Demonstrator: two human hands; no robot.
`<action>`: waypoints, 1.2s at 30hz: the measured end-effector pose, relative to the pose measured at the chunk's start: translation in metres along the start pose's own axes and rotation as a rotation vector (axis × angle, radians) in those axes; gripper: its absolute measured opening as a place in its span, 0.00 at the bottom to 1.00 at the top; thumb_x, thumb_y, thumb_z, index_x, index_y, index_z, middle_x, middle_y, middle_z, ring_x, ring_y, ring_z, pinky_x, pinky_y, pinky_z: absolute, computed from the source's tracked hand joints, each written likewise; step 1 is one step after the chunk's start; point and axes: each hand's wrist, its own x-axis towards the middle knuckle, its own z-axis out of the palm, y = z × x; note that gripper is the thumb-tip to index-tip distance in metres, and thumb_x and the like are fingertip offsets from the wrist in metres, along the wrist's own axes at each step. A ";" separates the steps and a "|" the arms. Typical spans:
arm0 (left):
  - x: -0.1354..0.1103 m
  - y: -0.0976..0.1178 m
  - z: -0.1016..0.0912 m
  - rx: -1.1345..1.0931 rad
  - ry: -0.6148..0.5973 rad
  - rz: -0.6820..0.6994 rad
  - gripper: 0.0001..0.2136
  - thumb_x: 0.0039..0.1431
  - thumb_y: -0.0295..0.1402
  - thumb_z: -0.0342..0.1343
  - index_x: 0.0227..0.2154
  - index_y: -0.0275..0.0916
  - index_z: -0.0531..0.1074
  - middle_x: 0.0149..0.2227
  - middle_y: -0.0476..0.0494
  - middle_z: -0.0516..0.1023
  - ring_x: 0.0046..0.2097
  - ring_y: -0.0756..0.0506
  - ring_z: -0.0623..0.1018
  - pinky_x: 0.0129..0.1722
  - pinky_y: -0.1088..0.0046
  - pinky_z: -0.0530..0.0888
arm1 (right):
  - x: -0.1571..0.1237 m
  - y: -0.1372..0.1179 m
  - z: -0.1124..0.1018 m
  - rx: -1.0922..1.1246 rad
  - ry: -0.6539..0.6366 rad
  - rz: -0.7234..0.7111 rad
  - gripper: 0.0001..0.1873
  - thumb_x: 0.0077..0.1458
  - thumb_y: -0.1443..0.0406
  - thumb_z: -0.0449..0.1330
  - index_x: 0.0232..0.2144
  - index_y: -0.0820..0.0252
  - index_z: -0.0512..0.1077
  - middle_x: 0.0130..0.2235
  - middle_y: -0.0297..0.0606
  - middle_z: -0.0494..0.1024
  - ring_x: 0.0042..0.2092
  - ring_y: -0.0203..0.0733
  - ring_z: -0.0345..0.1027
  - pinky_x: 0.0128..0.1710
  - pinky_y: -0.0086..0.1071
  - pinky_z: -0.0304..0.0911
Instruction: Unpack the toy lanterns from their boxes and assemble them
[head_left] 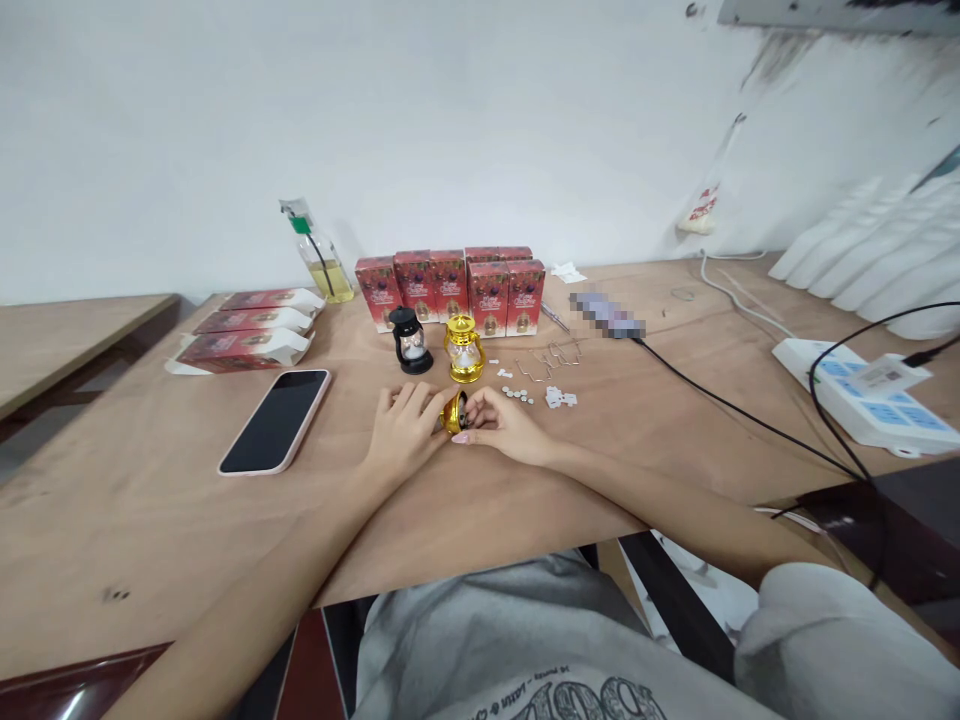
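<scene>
My left hand [406, 425] is closed around a small gold lantern [452, 412], which lies tilted with its dark underside turned to the right. Against that underside, the curled fingers and thumb of my right hand [504, 428] grip its edge; anything small between them is hidden. Just behind my hands stand a black mini lantern [411, 342] and another gold mini lantern [464, 350], both upright. Several button cells [517, 395] lie to the right of my fingers, beside small white plastic pieces [560, 397] and bent wire handles [551, 360].
Red printed boxes [488, 300] stand in rows at the back. Flattened-looking open boxes [247, 345] lie at left, near a phone [276, 422] and a bottle of yellow liquid [330, 275]. A screwdriver-like tool [555, 318], a cable [720, 408] and a power strip [870, 395] are at right.
</scene>
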 end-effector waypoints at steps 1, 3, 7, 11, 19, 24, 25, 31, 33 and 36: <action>0.000 0.000 0.000 0.014 -0.009 0.004 0.16 0.56 0.37 0.55 0.46 0.37 0.69 0.36 0.42 0.75 0.37 0.42 0.72 0.35 0.65 0.59 | 0.001 0.001 -0.001 -0.020 0.010 -0.002 0.23 0.37 0.60 0.70 0.32 0.58 0.62 0.33 0.29 0.67 0.34 0.32 0.65 0.37 0.32 0.65; 0.001 0.001 -0.001 0.040 -0.030 0.012 0.16 0.57 0.36 0.54 0.48 0.37 0.68 0.36 0.41 0.75 0.38 0.42 0.72 0.35 0.64 0.60 | 0.002 0.003 -0.001 -0.049 0.027 -0.008 0.23 0.36 0.60 0.70 0.32 0.59 0.63 0.33 0.31 0.68 0.35 0.34 0.65 0.40 0.34 0.65; 0.003 0.003 -0.002 0.095 -0.020 0.046 0.16 0.58 0.32 0.53 0.49 0.37 0.67 0.39 0.41 0.76 0.39 0.42 0.73 0.37 0.63 0.61 | 0.003 0.003 -0.002 -0.047 0.036 -0.008 0.22 0.36 0.62 0.70 0.31 0.59 0.63 0.34 0.32 0.70 0.36 0.35 0.67 0.43 0.36 0.65; 0.006 0.005 -0.005 0.131 0.002 0.084 0.14 0.60 0.27 0.48 0.49 0.39 0.68 0.40 0.42 0.76 0.42 0.43 0.73 0.42 0.62 0.62 | 0.003 0.004 -0.003 -0.026 0.037 0.017 0.18 0.38 0.67 0.67 0.31 0.58 0.62 0.34 0.31 0.70 0.37 0.36 0.70 0.43 0.36 0.66; 0.006 0.006 -0.008 0.086 -0.030 0.090 0.17 0.61 0.24 0.45 0.51 0.43 0.67 0.42 0.40 0.77 0.50 0.42 0.72 0.47 0.61 0.62 | 0.002 0.002 -0.004 -0.240 0.053 -0.054 0.15 0.41 0.72 0.63 0.31 0.59 0.63 0.35 0.32 0.70 0.39 0.36 0.69 0.45 0.36 0.66; 0.005 0.008 -0.007 0.002 -0.042 0.009 0.19 0.62 0.24 0.45 0.53 0.48 0.65 0.46 0.40 0.75 0.54 0.41 0.71 0.51 0.58 0.61 | -0.003 -0.008 -0.004 -0.532 0.076 -0.142 0.15 0.44 0.71 0.63 0.35 0.59 0.64 0.40 0.36 0.72 0.43 0.41 0.68 0.46 0.39 0.64; 0.005 0.008 -0.007 -0.003 -0.049 -0.004 0.19 0.61 0.24 0.45 0.53 0.48 0.65 0.47 0.40 0.75 0.54 0.41 0.70 0.52 0.57 0.61 | -0.004 -0.010 -0.003 -0.571 0.065 -0.148 0.16 0.45 0.70 0.63 0.38 0.59 0.64 0.42 0.38 0.73 0.44 0.42 0.68 0.47 0.40 0.63; 0.004 0.007 -0.008 0.040 -0.096 -0.052 0.16 0.62 0.24 0.44 0.50 0.41 0.68 0.51 0.36 0.73 0.57 0.39 0.67 0.55 0.55 0.61 | -0.009 -0.012 -0.001 -0.879 -0.171 -0.298 0.24 0.55 0.62 0.59 0.52 0.66 0.61 0.58 0.53 0.62 0.60 0.50 0.55 0.58 0.46 0.54; 0.003 0.007 -0.008 0.052 -0.101 -0.072 0.16 0.62 0.23 0.43 0.50 0.39 0.68 0.52 0.35 0.71 0.59 0.38 0.66 0.56 0.52 0.60 | -0.010 -0.010 -0.001 -0.983 -0.243 -0.360 0.25 0.59 0.60 0.55 0.55 0.68 0.60 0.61 0.53 0.57 0.64 0.50 0.46 0.62 0.48 0.46; 0.002 0.009 -0.007 0.039 -0.102 -0.116 0.17 0.61 0.22 0.42 0.49 0.35 0.68 0.54 0.32 0.69 0.60 0.37 0.63 0.58 0.49 0.57 | -0.010 -0.006 0.000 -1.057 -0.317 -0.413 0.23 0.63 0.61 0.48 0.58 0.62 0.58 0.63 0.47 0.56 0.66 0.47 0.40 0.64 0.49 0.41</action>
